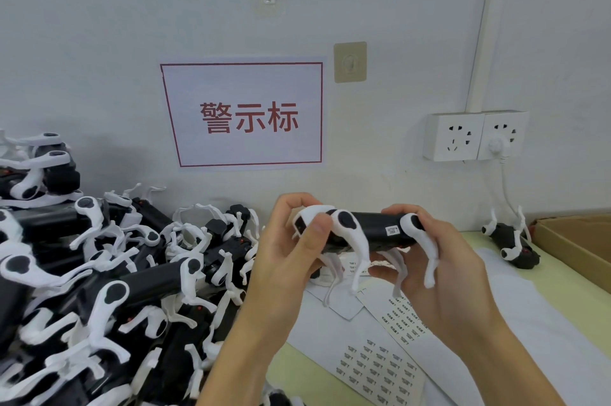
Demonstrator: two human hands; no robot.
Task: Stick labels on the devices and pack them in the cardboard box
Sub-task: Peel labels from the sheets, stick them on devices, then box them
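Observation:
I hold a black and white dog-shaped device (367,227) level in front of me, above the table, its white legs hanging down. My left hand (291,253) grips its head end, thumb on the white front. My right hand (436,256) grips its rear end from behind. A small white label (392,230) sits on the black flank near the rear leg. Label sheets (380,369) lie on the table below my hands. The cardboard box (575,246) stands at the right edge, only partly in view.
A large pile of the same devices (109,280) covers the table's left side. One more device (509,240) lies next to the box. Wall sockets (476,136) with a plugged white cable and a red-bordered paper sign (244,114) are on the wall behind.

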